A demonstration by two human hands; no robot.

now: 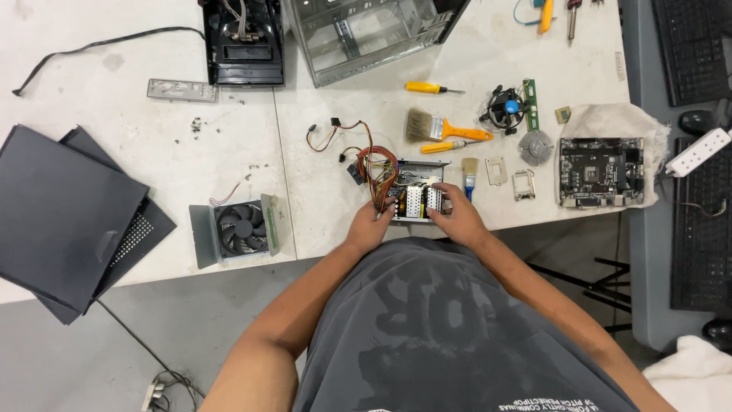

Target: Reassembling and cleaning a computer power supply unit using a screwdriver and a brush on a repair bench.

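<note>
Bright, even light falls from above on the white desk (488, 69), with only soft, short shadows. The picture is sharp in the middle; the edges bend slightly outward. No strong glare.

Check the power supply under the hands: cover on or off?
Off. The power supply shows bare heatsinks and components from above; both hands rest on it.

Both hands rest on an opened power supply unit (412, 195) at the near edge of the white surface (320, 107). The left hand (371, 223) grips its left end beside the bundle of coloured wires (374, 164); the right hand (455, 214) covers its right end. Just beyond the right hand lie a small blue brush (470, 175) and a yellow screwdriver (448, 146).
</note>
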